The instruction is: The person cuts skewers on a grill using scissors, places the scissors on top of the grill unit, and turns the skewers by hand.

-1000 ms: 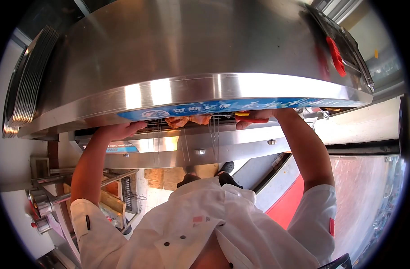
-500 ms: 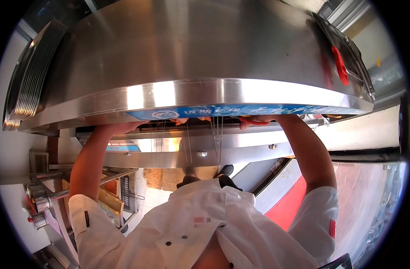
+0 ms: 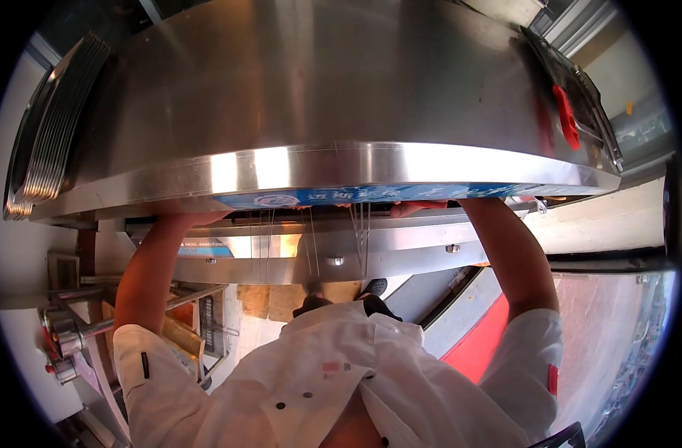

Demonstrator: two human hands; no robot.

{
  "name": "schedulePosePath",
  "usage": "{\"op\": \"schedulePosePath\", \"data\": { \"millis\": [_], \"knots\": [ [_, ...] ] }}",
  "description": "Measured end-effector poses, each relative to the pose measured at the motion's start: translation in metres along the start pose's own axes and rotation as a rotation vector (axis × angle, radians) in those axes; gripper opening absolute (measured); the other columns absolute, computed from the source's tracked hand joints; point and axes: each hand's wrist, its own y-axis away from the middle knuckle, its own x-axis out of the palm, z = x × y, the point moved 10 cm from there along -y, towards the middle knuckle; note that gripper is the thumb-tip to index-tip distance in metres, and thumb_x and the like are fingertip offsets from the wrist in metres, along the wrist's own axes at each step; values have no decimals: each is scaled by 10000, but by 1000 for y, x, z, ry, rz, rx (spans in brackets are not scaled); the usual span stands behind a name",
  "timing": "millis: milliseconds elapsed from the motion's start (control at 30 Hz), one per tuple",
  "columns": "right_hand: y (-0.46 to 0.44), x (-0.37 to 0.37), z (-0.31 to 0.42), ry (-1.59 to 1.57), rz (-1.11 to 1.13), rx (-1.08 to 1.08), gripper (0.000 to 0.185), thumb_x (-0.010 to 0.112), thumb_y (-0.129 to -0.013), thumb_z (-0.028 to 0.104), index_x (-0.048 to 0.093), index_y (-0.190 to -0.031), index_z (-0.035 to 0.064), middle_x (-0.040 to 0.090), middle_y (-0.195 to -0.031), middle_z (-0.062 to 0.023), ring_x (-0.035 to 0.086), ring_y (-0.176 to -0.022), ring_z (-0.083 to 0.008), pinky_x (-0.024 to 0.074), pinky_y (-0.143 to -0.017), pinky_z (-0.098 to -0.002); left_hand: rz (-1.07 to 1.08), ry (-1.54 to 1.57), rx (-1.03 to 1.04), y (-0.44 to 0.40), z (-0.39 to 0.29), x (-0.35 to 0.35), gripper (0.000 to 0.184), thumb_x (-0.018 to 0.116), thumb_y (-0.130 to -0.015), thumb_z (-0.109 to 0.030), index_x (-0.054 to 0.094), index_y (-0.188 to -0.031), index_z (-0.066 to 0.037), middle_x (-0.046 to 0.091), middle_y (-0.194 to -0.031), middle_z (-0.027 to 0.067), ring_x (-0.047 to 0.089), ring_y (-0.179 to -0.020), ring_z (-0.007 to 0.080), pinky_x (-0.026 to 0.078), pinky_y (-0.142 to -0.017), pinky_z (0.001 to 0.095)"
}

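A broad steel hood (image 3: 304,89) overhangs the metal grill (image 3: 401,257), blocking the view. The left hand (image 3: 205,218) and right hand (image 3: 414,210) reach beneath it; I cannot tell whether either grip is apart or closed. Between them, thin skewers (image 3: 367,240) jut over the grill's front, probably light, stiff, perhaps hot, best held by their bare ends.

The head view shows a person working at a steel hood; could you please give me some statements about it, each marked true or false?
1. The left hand is fully visible. False: the edge of the steel hood hides part of it.
2. Thin metal rods show between the left hand and the right hand. True.
3. The stacked metal sheets are at the hood's right end. False: they are at its left end.
4. A blue strip runs along the hood's front. True.
5. The sleeves are black. False: they are white.
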Motion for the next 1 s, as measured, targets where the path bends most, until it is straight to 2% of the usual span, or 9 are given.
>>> {"op": "schedulePosePath", "data": {
  "millis": [1000],
  "knots": [
    [-10, -2, 16, 5, 15, 3, 499, 752, -830, 432, 621, -1099, 32, 675, -1063, -159, 651, -890, -276, 501, -856, -304, 55, 38, 87, 18, -13, -15, 778, 325, -940, -687, 247, -1527, -183, 276, -1566, 99, 284, -1433, 290, 263, -1179, 449]
  ]
}}
